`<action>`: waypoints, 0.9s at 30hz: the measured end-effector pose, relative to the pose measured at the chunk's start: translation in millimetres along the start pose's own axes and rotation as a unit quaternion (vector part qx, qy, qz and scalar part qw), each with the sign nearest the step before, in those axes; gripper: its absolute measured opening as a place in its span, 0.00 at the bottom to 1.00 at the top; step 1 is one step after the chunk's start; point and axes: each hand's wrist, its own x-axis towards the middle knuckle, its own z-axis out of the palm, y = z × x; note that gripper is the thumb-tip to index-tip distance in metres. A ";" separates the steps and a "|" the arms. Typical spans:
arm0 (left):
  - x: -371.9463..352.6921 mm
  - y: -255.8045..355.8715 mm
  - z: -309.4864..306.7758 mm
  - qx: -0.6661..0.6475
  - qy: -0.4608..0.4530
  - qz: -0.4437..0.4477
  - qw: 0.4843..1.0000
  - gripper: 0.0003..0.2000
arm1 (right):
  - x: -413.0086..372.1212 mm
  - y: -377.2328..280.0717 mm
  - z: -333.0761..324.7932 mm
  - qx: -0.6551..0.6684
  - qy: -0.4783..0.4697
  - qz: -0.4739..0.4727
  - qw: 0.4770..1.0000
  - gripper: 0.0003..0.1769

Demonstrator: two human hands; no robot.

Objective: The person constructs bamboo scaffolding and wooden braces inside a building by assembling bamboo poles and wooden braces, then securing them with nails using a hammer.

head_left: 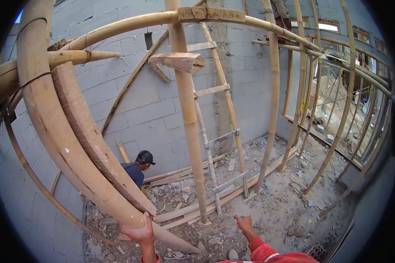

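At 7 o'clock the left hand (pixel 138 232) is wrapped round the lower part of a thick bamboo pole (pixel 67 150), thumb uppermost, probably for steadiness. The pole sweeps down from 10 o'clock through that grip to about 6. A plank (pixel 90 136) lies along its inner side, its lower end just above the thumb (whether they touch, I cannot tell). Wire (pixel 36 79) circles the pole at 10 o'clock, seemingly to bind it to the frame.

The right hand (pixel 244 223), at 5 o'clock, is over the rubble floor, clear of the poles, its fingers loosely bent; I cannot tell if they hold something small. Near the middle, a ladder (pixel 226 85) stands tilted toward the block wall (pixel 136 94), presumably leaning for support. At 8 o'clock a person in a dark cap (pixel 145 157) is low beside that wall.
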 end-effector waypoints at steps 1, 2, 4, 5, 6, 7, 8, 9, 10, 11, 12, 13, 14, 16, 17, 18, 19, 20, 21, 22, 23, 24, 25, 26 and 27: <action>2.8 4.1 -5.8 0.010 -0.050 -0.014 0.999 0.37 | -9.5 -11.0 -15.0 0.125 -0.026 0.086 0.988 0.17; 9.0 9.2 -6.9 0.049 -0.045 0.007 0.998 0.36 | -30.5 -48.0 -35.9 0.291 -0.028 0.184 0.938 0.19; 17.3 16.1 -10.1 0.096 -0.097 0.021 0.990 0.35 | -27.3 -47.5 -64.2 0.502 -0.076 0.242 0.827 0.28; 22.0 17.8 -12.2 0.109 -0.086 0.000 0.990 0.33 | -30.2 -57.9 -79.8 0.571 -0.076 0.238 0.782 0.29; 26.5 18.9 -13.3 0.124 -0.073 -0.015 0.990 0.31 | -30.3 -57.3 -91.5 0.616 -0.069 0.226 0.752 0.30; 29.8 19.9 -10.5 0.132 -0.121 -0.015 0.984 0.31 | -33.0 -62.0 -105.0 0.617 -0.065 0.217 0.753 0.29; 32.1 20.2 -6.7 0.089 -0.078 -0.009 0.993 0.29 | -35.0 -61.4 -114.6 0.601 -0.052 0.205 0.771 0.27; 32.7 19.3 -6.0 0.043 -0.028 -0.007 0.999 0.26 | -39.7 -62.0 -120.7 0.559 -0.019 0.205 0.803 0.26; 33.4 17.0 -9.5 0.047 -0.056 -0.008 0.997 0.26 | -45.5 -56.7 -127.0 0.513 0.008 0.200 0.835 0.25; 34.5 14.9 -12.6 0.050 -0.041 -0.038 0.997 0.27 | -51.4 -37.9 -133.3 0.516 0.023 0.212 0.829 0.25; 36.1 14.0 -14.2 0.053 -0.023 -0.064 0.996 0.28 | -52.9 -14.8 -136.7 0.346 0.032 0.186 0.919 0.26; 37.2 13.9 -15.6 0.059 -0.012 -0.072 0.996 0.28 | -52.0 16.1 -136.4 0.163 0.035 0.153 0.974 0.28; 38.7 13.4 -16.0 0.058 -0.024 -0.065 0.996 0.28 | -54.6 57.1 -131.8 -0.003 0.068 0.118 0.991 0.28; 43.3 9.3 -12.9 -0.016 0.021 0.032 0.999 0.26 | -74.4 154.5 -120.7 -0.203 0.072 0.146 0.966 0.28; 47.7 2.0 -16.7 -0.019 0.013 0.036 0.999 0.26 | -93.6 196.8 -120.7 -0.234 0.048 0.209 0.948 0.28; 53.2 -9.3 -22.5 0.011 0.029 0.031 0.999 0.26 | -116.9 241.1 -125.0 -0.209 0.008 0.300 0.931 0.30; 55.0 -13.2 -25.6 0.041 0.048 0.025 0.998 0.26 | -141.8 254.2 -138.9 -0.304 -0.116 0.284 0.902 0.37; 56.3 -8.6 -28.3 0.039 0.044 0.029 0.998 0.26 | -167.9 276.8 -144.7 -0.201 -0.071 0.437 0.874 0.36; 57.3 -2.9 -28.0 0.053 0.055 0.042 0.996 0.30 | -191.1 279.8 -158.0 -0.200 -0.090 0.450 0.866 0.35; 54.8 2.7 -22.0 0.067 0.068 0.055 0.994 0.34 | -207.4 316.7 -160.5 -0.233 -0.124 0.440 0.858 0.36; 52.0 10.2 -12.7 0.061 0.076 0.090 0.991 0.32 | -216.6 303.9 -174.7 -0.217 -0.104 0.475 0.846 0.37; 54.6 10.1 -12.8 0.066 0.075 0.093 0.991 0.32 | -223.5 308.8 -179.9 -0.219 -0.110 0.476 0.845 0.37; 57.8 5.2 -16.0 0.078 0.062 0.073 0.992 0.31 | -225.8 324.9 -186.4 -0.269 -0.099 0.425 0.859 0.32; 56.1 1.7 -12.5 0.086 0.055 0.049 0.994 0.30 | -214.3 336.0 -198.9 -0.318 -0.082 0.368 0.870 0.29; 52.8 9.4 -1.7 0.094 0.051 0.026 0.994 0.29 | -199.4 317.1 -217.0 -0.334 -0.091 0.314 0.884 0.27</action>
